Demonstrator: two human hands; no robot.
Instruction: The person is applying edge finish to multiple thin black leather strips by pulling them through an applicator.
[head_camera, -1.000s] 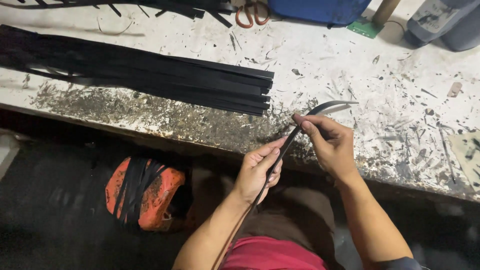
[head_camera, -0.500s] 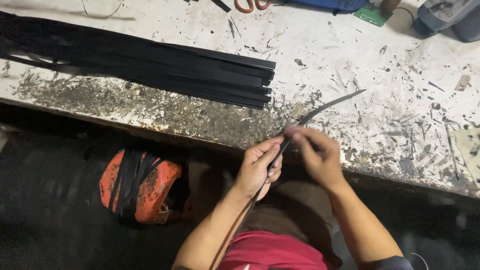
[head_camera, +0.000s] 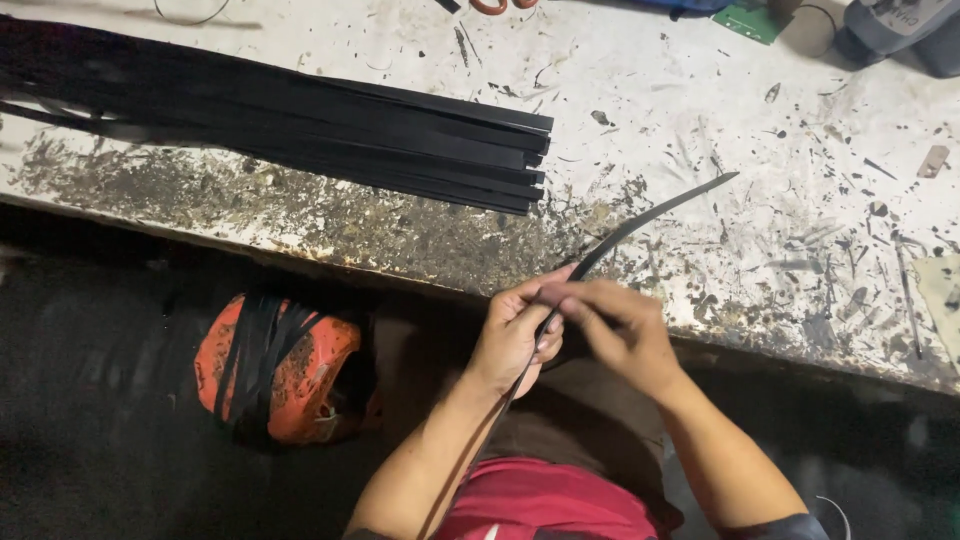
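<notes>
Right, I'm looking down at both hands working one long black strip (head_camera: 640, 218) just off the near edge of the workbench (head_camera: 700, 120). The left hand (head_camera: 515, 335) is closed around the strip, fingers curled over it and thumb on top. The right hand (head_camera: 615, 325) meets it from the other side, fingertips pinched on the same strip right beside the left thumb, though motion blur keeps me from seeing exactly how the pads sit. Both hands touch, or nearly so, at one point on the strip.

Now the axis: the strip runs on a diagonal. From the grip its free end rises up and to the right over the stained bench top, tapering to a point well clear of either hand. The other end drops down and to the left, along the inside of the left forearm, and disappears toward the lap. So the free tip lies on the right hand's side, and the right hand is the nearer one to it.

Left of all that, a bundle of black strips (head_camera: 300, 130) lies flat across the bench, ends squared off, apart from the hands. Below the bench edge sits an orange container (head_camera: 285, 365) with dark strips draped over it.
</notes>
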